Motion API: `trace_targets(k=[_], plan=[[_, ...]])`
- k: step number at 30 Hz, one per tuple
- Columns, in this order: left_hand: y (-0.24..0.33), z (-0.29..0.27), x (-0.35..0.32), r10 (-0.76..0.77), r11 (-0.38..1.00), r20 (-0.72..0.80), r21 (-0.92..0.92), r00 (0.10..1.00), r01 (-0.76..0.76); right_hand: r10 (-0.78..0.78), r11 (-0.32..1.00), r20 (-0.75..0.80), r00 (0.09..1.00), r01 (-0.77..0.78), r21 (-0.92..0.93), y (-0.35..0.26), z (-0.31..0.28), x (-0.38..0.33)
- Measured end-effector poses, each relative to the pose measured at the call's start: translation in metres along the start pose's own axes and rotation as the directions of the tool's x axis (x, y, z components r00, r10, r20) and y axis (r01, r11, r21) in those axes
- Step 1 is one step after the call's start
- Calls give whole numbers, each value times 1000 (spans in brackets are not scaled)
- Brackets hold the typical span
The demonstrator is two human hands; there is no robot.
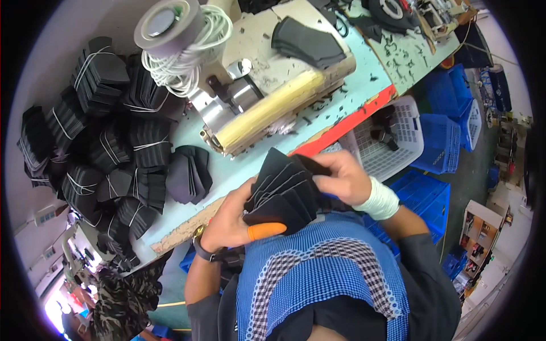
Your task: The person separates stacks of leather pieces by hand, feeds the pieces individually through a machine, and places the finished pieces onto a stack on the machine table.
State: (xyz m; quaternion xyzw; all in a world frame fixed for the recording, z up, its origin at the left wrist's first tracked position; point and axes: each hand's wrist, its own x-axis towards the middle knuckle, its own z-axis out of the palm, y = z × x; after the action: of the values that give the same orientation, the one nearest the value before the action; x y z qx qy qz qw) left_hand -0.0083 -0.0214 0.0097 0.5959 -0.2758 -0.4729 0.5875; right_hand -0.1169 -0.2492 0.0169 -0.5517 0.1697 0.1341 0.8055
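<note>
A fanned stack of black cut pieces point(287, 196) is held up in front of my apron. My left hand point(236, 219) grips the stack from its left side, its thumb in an orange finger cover lying across the lower front. On the other side my right hand point(344, 177), with a pale wrap round the wrist, pinches the stack's upper right edge. Past my hands stands a machine with a metal head point(219, 108) and a yellow-covered front edge point(270, 111). A loose pile of black pieces point(307, 42) lies on its bed.
Tied bundles of black pieces point(102, 74) heap up on the table's left, beside a loose pile point(189, 173). A roll and white cord point(176, 65) sit at the machine. White basket point(398, 133) and blue crates point(438, 142) stand right. Another person's camouflage clothing point(122, 307) shows lower left.
</note>
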Motion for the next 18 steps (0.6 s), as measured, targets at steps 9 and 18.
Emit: trace_targets(k=[9,18], plan=[[-35,-2,-6,-179,923,-135,-366,974,119,-375,914,-345,860,283,-289,-45,-20,-11],[-9,-30,42,8,944,510,-288,860,162,-241,239,453,859,505,-829,-51,24,38]])
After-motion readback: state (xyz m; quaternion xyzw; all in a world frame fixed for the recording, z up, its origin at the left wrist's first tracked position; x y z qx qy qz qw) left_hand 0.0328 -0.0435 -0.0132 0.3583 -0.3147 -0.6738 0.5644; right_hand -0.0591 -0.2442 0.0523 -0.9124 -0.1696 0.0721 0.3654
